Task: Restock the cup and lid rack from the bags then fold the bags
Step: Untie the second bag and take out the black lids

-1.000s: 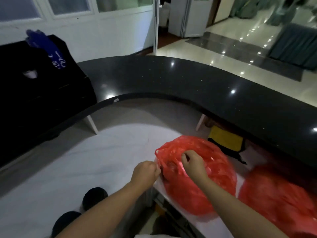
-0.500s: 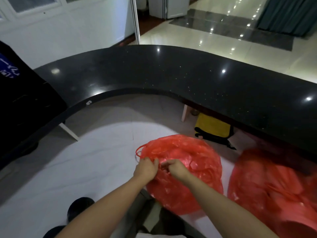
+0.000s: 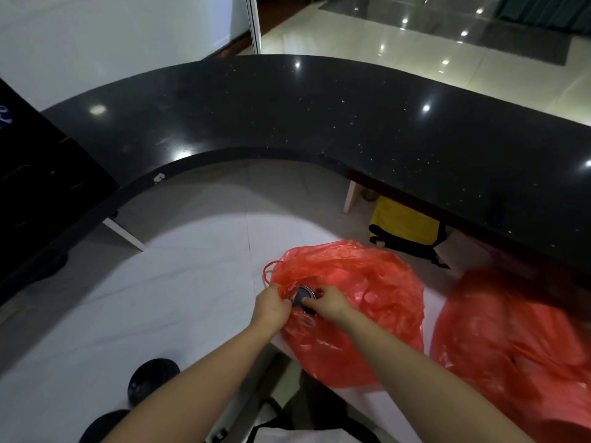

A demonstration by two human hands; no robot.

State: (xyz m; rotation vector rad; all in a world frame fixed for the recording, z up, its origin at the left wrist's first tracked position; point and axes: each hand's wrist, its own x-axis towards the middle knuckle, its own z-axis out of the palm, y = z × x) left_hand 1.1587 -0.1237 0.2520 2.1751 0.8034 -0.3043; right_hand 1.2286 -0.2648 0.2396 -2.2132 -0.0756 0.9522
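A full red plastic bag [image 3: 361, 302] lies on a white desk surface [image 3: 428, 295] in front of me. My left hand [image 3: 271, 306] grips the bag's bunched handles at its left mouth. My right hand [image 3: 329, 302] pinches the other side of the opening. Between the two hands a dark round item [image 3: 302, 294] with a light rim shows inside the bag; I cannot tell whether it is a cup or a lid. A second full red bag [image 3: 518, 343] lies to the right, untouched. The rack is not in view.
A curved black glossy counter [image 3: 319, 116] arcs around the far side. A yellow and black bag [image 3: 406, 228] sits under it. A black cabinet [image 3: 38, 174] stands at the left. My dark shoes [image 3: 150, 382] rest on the white floor below.
My hands came together at the bag's mouth, then parted it a little, exposing the dark round item. My view tipped down and right, so the black cabinet slid toward the left edge.
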